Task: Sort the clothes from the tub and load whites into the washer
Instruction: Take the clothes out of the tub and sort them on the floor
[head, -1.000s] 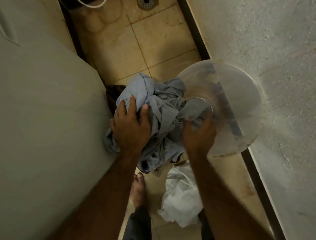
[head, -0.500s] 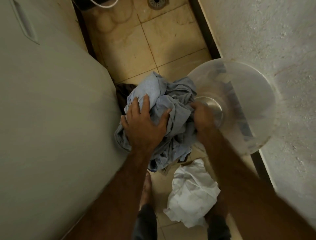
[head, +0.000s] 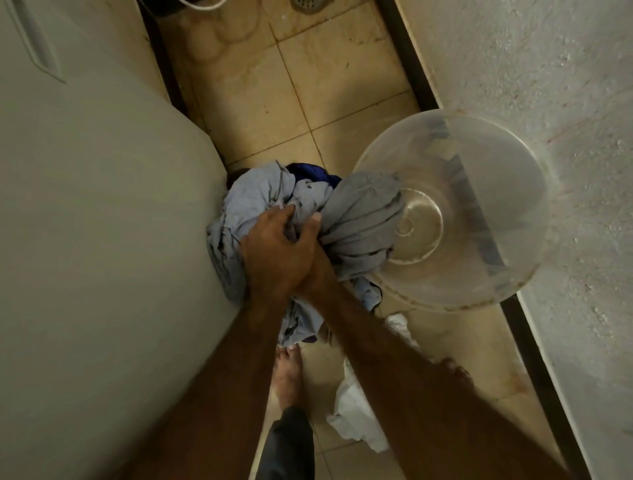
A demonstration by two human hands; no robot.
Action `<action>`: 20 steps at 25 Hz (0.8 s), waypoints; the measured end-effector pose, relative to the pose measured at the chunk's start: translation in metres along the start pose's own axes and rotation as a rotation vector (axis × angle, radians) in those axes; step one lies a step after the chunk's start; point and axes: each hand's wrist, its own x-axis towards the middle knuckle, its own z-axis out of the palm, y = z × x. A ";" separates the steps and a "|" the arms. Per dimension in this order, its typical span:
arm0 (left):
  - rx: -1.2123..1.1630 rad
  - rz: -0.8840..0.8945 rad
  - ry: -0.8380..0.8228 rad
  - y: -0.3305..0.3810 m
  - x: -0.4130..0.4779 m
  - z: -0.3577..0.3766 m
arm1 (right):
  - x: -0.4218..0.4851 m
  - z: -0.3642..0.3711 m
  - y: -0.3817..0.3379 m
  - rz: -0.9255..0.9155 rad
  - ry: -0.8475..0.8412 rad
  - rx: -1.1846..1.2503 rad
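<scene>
A bundle of grey-blue clothes [head: 359,219] hangs above the floor, one end still inside the mouth of the clear plastic tub [head: 479,192], which lies tipped on its side. My left hand [head: 277,250] grips the bundle from above, thumb and fingers curled into the fabric. My right hand [head: 317,274] is tucked under the left one; only its wrist shows and its fingers are hidden in the cloth. A dark blue garment [head: 308,173] peeks out behind the bundle. A crumpled white cloth [head: 356,414] lies on the tiles below. The pale washer [head: 102,240] fills the left side.
A rough white wall [head: 548,68] with a dark skirting strip closes the right side, leaving a narrow tiled strip of floor [head: 274,96]. A floor drain [head: 306,4] sits at the far end. My bare foot [head: 287,373] stands beside the white cloth.
My right hand left the tub's mouth and slid in under my left hand. The bundle has been gathered tighter and pulled further out of the tub, baring a dark blue garment.
</scene>
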 end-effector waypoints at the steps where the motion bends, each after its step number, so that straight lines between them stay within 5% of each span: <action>1: 0.055 0.027 -0.018 -0.001 0.001 0.002 | 0.001 -0.001 0.004 -0.054 0.035 -0.120; 2: 0.110 0.056 -0.014 0.000 0.003 0.003 | 0.007 -0.005 0.017 -0.267 0.066 -0.402; 4: 0.133 0.045 -0.019 0.004 0.008 0.002 | -0.009 -0.020 0.017 -0.437 0.194 -0.545; 6: 0.083 0.002 -0.035 0.008 0.012 0.002 | -0.022 -0.050 0.011 -0.678 0.650 -0.656; 8: 0.087 0.021 -0.045 0.005 0.011 0.006 | -0.023 -0.091 0.013 -0.611 0.931 -0.557; 11: 0.122 0.060 -0.062 -0.002 0.004 0.011 | 0.009 -0.142 0.004 -0.176 0.675 -0.076; 14: 0.118 0.046 -0.098 -0.003 0.003 0.012 | 0.024 -0.148 -0.006 0.035 0.373 -0.031; 20: 0.071 0.057 -0.094 -0.005 0.003 0.007 | 0.000 -0.119 -0.027 -0.224 0.686 0.111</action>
